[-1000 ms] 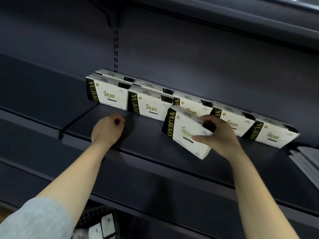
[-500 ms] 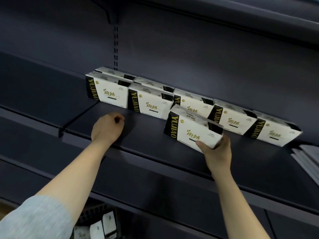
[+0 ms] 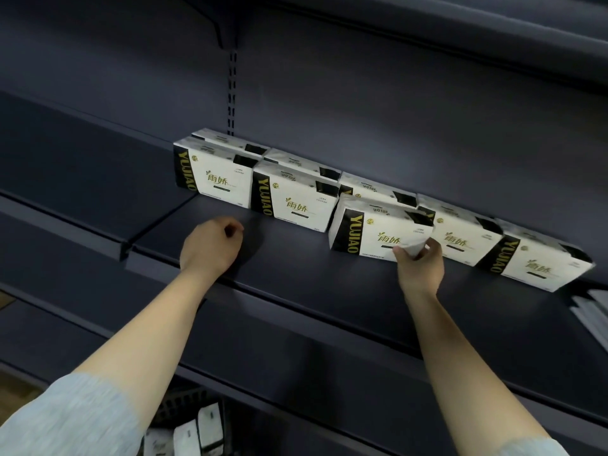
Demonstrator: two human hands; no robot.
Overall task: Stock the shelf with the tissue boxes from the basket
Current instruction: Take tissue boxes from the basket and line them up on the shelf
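Tissue boxes show at the near bottom edge, white and black, lying in a dark basket below the shelving, beside a grey sleeve. Farther up, the left hand rests on the front part of the dark shelf, fingers curled into a loose fist and holding nothing. To its right, the right hand pinches the lower right corner of one tissue box, thumb on the front face, fingers behind it. That box stands on the shelf, just in front of the row and slightly tilted. Beyond, a row of matching boxes lines the back of the shelf, two deep at the left end, single toward the right. At the far right edge lie grey flat packs.
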